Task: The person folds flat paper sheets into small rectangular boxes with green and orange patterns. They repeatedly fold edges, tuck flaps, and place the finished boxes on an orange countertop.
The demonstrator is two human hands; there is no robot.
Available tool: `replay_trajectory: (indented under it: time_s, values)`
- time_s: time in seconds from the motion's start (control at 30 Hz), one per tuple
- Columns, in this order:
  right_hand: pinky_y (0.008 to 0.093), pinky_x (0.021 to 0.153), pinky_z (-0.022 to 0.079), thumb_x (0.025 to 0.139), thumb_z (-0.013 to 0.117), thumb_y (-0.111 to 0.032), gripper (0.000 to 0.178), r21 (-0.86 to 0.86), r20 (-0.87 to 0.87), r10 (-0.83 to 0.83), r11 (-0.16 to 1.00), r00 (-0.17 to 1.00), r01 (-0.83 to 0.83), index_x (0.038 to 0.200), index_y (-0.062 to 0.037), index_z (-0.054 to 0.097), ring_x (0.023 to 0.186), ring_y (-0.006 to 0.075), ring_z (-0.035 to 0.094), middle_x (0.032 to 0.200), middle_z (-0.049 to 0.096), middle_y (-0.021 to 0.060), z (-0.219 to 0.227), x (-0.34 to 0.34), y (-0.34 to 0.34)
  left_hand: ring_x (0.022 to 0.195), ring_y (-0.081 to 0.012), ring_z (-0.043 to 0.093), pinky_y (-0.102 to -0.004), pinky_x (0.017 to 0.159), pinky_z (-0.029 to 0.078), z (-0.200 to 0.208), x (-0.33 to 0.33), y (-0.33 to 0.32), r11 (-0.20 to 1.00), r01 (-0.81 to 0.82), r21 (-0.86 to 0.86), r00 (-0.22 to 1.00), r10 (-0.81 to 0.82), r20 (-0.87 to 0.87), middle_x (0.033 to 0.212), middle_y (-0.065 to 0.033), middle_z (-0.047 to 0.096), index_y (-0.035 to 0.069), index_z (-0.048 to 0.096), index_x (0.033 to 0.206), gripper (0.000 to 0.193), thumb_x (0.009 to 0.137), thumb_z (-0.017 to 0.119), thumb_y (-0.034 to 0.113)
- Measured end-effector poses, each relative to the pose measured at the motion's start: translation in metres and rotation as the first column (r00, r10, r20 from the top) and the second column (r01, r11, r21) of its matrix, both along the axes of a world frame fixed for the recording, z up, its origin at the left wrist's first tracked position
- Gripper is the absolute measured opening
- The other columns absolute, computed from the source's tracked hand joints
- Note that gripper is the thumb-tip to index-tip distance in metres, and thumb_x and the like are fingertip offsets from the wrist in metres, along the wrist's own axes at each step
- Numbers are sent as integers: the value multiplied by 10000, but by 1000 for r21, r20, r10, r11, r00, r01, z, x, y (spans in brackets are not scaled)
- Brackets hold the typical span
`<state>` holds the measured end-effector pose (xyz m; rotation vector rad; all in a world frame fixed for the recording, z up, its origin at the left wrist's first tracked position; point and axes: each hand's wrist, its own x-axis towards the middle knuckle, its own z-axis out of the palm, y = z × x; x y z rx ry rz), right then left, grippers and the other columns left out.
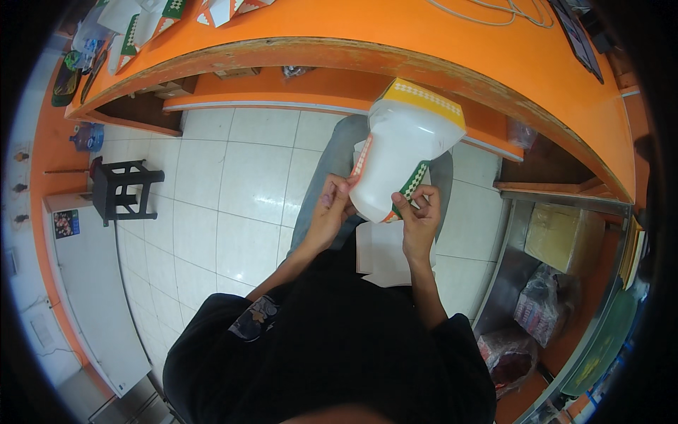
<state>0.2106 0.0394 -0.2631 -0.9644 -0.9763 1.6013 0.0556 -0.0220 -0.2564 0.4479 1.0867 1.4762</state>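
Between my two hands is a partly folded paperboard food box (412, 138), its glossy white inside facing up. Yellow checks run along its far wall, with green and orange checks on the side flaps near me. My left hand (333, 206) pinches the near left corner by the orange flap. At the near right corner, my right hand (419, 218) grips the green flap between thumb and fingers. The box is held above my lap, tilted, its far end close to the counter edge. Below it, flat white paperboard blanks (385, 247) lie on my lap.
An orange counter (339, 20) curves across the front, with folded boxes (152, 25) at its left and a cable (494, 13) at its right. A black stool (126, 191) stands on the tiled floor at left. Right-hand shelving holds a carton (565, 237) and plastic-wrapped packs (540, 304).
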Motion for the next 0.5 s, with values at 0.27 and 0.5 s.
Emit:
replay_trajectory:
  time_s: [0.27, 0.5]
  values:
    - [269, 816, 531, 843, 681, 12, 433, 3, 88, 222, 975, 971, -223, 1223, -25, 479, 931, 159, 642, 1052, 660, 147, 17, 1, 0, 992, -110, 557, -253, 840, 477, -11, -7, 2, 998, 13, 60, 935, 9, -354, 1081, -68, 573, 35, 514, 1114, 192, 936, 578, 62]
    - [296, 872, 525, 852, 644, 42, 635, -31, 54, 317, 948, 947, -316, 1413, -51, 359, 1026, 190, 637, 1065, 675, 176, 29, 15, 3, 1084, -158, 563, -296, 930, 463, 20, -11, 4, 980, 195, 46, 938, -173, -302, 1185, -112, 576, 14, 511, 1259, 358, 913, 596, 54]
